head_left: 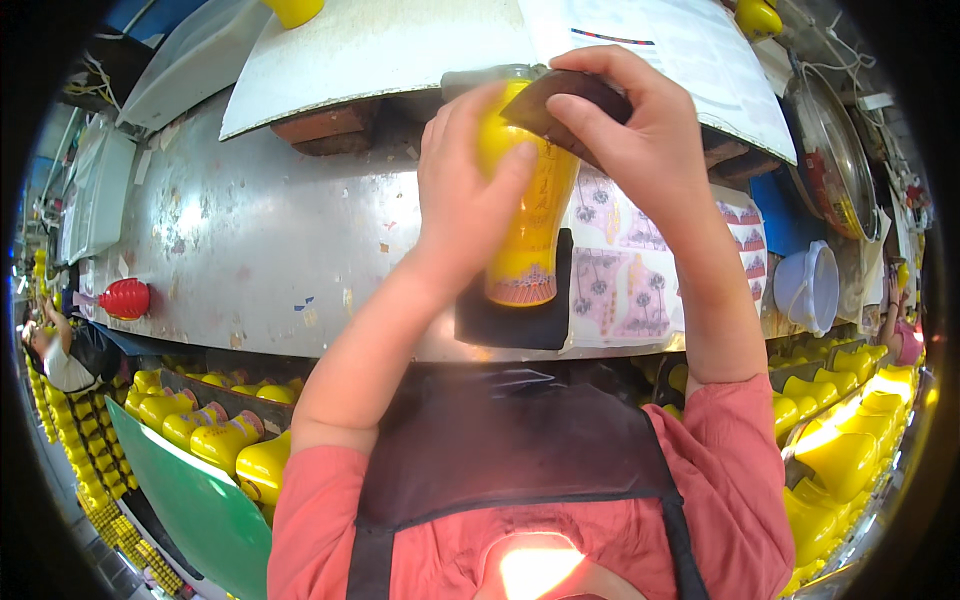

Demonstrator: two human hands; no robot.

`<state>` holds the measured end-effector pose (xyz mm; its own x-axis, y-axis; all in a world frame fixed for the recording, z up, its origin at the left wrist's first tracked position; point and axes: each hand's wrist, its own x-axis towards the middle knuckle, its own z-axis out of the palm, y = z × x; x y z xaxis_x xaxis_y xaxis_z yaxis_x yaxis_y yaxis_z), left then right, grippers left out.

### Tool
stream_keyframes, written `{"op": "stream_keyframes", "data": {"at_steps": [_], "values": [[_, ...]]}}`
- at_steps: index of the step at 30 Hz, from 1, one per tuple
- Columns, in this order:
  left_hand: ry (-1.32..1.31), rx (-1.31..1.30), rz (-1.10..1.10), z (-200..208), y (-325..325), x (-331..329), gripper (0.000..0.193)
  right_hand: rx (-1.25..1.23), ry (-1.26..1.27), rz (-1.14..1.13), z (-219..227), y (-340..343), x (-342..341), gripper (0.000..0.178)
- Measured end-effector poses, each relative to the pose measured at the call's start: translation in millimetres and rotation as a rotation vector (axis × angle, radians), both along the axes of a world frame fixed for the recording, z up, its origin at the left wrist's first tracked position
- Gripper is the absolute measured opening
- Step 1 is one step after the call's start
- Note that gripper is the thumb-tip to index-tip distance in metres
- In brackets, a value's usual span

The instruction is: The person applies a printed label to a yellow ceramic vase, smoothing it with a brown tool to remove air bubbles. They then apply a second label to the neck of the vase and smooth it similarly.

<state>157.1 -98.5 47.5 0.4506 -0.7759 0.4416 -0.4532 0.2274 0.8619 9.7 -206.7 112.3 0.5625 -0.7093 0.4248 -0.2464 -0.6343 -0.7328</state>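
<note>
A glossy yellow vase (538, 225) lies on its side over a black pad (510, 328), its narrower end toward me. Small drawn figures run along its side, and a purple patterned band circles the near end. My left hand (465, 170) wraps around its left side, thumb across the top. In my right hand (645, 125) is a dark, flat, curved scraper, probably rubber (578, 97), pinched between thumb and fingers. Its edge touches the vase's upper right. To the right lie printed decal sheets (620, 285) with purple floral pictures.
Behind the vase, a white board (400, 45) rests on brick-like blocks (325, 127). A red object (125, 298) sits at the metal table's (270, 230) left, a pale bucket (806, 285) at the right. Rows of yellow vases (225, 440) flank me below the table.
</note>
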Motion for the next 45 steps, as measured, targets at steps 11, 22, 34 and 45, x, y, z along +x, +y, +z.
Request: {"op": "stream_keyframes", "data": {"at_steps": [11,22,34,45], "values": [[0.235,0.135,-0.044,9,-16,12,0.026,0.415,-0.001,-0.097,5,-1,-15,0.019],[0.146,0.158,-0.026,10,-16,10,0.025,-0.339,0.244,0.045,-16,26,-17,0.036],[0.087,0.092,-0.014,4,-12,9,0.029,-0.411,0.339,0.128,-6,19,-16,0.038],[0.021,-0.013,-0.045,-2,-9,12,0.031,-0.325,0.29,0.141,-9,16,-15,0.048]]}}
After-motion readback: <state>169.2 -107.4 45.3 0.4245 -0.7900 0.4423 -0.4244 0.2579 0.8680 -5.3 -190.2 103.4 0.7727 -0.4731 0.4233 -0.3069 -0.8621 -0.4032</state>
